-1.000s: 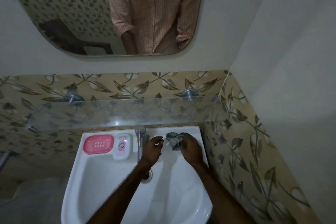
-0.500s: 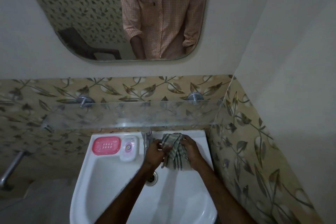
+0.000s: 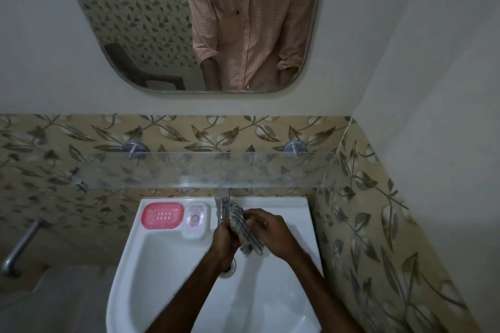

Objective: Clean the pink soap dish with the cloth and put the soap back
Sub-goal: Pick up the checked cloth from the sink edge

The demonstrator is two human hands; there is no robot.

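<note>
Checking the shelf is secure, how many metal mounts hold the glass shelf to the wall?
2: left mount above the pink soap dish, right mount near the corner wall. None looks hidden.

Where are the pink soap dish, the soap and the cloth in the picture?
pink soap dish (image 3: 162, 216): head view, on its slotted floor.
soap (image 3: 195, 222): head view, on the middle of its white wrapper.
cloth (image 3: 246, 235): head view, on the striped fold between the two hands.
</note>
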